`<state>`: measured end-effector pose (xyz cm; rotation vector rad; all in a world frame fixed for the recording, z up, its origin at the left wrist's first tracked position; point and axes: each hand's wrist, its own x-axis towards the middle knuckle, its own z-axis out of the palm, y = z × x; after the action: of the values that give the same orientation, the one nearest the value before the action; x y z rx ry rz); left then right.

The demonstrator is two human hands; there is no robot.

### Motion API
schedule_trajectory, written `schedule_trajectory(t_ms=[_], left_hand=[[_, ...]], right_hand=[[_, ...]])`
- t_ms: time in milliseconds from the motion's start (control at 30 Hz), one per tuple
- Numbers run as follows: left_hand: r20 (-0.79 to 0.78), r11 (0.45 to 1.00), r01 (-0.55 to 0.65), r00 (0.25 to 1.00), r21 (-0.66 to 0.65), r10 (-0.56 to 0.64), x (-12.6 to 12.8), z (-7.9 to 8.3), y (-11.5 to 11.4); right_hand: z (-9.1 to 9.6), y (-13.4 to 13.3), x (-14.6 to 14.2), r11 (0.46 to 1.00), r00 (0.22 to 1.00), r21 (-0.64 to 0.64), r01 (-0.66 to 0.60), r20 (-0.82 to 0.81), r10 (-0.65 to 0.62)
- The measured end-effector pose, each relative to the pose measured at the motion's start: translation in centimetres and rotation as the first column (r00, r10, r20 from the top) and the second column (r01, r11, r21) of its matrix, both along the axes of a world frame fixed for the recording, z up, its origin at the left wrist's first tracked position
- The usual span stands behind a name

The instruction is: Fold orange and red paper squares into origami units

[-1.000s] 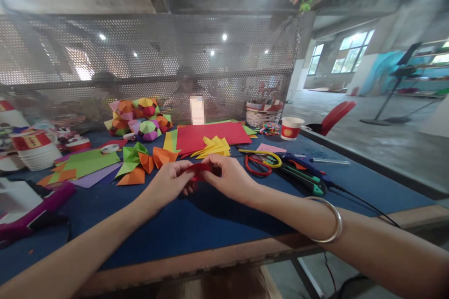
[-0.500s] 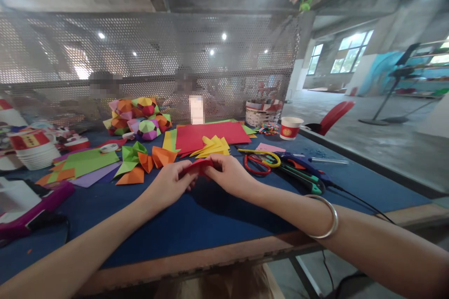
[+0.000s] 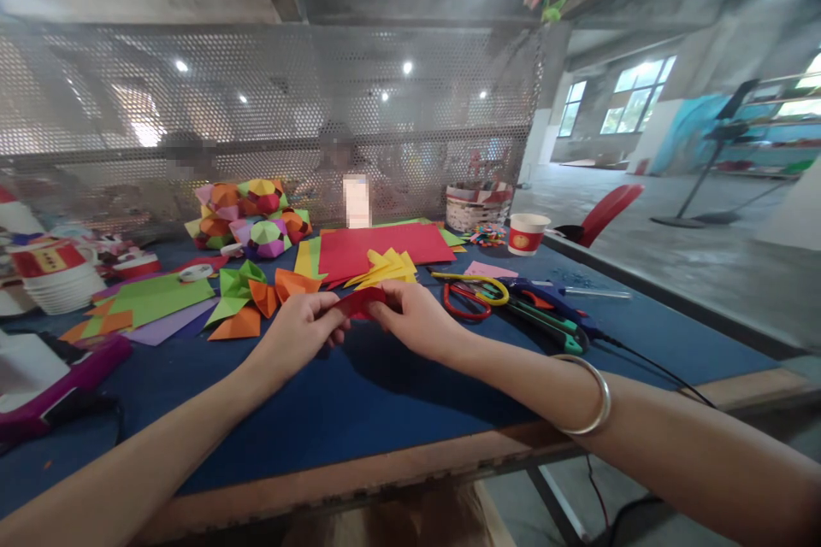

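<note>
A small piece of red paper (image 3: 360,302) is pinched between my two hands just above the blue table. My left hand (image 3: 306,323) grips its left end, thumb on top. My right hand (image 3: 414,316) pinches the right end between thumb and fingers. Right behind the hands lie folded yellow paper pieces (image 3: 386,267) on a stack topped by a red sheet (image 3: 410,244). Folded orange pieces (image 3: 262,297) and a green folded piece (image 3: 239,280) sit left of my left hand.
Scissors with red and yellow handles (image 3: 478,297), a green-black cutter (image 3: 548,325) and a blue corded tool (image 3: 558,301) lie at right. Paper cup (image 3: 528,234) and basket (image 3: 475,205) stand behind. Paper balls (image 3: 256,218), stacked cups (image 3: 55,273) and a purple device (image 3: 83,380) occupy the left.
The red paper now shows more of its surface between my hands, its left end clearer of the left fingers. Both hands keep hold; the whole view has shifted slightly.
</note>
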<state>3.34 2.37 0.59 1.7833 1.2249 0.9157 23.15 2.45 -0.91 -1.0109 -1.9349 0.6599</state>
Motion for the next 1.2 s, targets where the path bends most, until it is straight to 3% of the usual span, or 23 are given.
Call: schedule_trajectory(t_ms=[467,633,867,1200], left_hand=[[-0.048,0.998,0.037,0.998,-0.054,-0.040,-0.5,-0.1,0.6],[-0.102,0.998,0.019,0.995,0.067,-0.012,-0.3,-0.2,0.3],[-0.141,0.971,0.052,0.990,0.232,-0.020,0.4,-0.2,-0.4],[-0.143,0.959,0.008,0.989,0.284,0.034,0.2,-0.2,-0.6]], right_hand=[[-0.5,0.3,0.6,0.999,0.992,0.040,0.037,0.116,-0.042],[-0.1,-0.2,0.4,0.998,0.989,0.040,0.054,0.135,-0.059],[0.1,-1.2,-0.4,0.998,0.987,-0.051,-0.027,0.155,0.034],[0.8,-1.6,-0.8,0.990,0.991,-0.138,-0.020,0.129,0.038]])
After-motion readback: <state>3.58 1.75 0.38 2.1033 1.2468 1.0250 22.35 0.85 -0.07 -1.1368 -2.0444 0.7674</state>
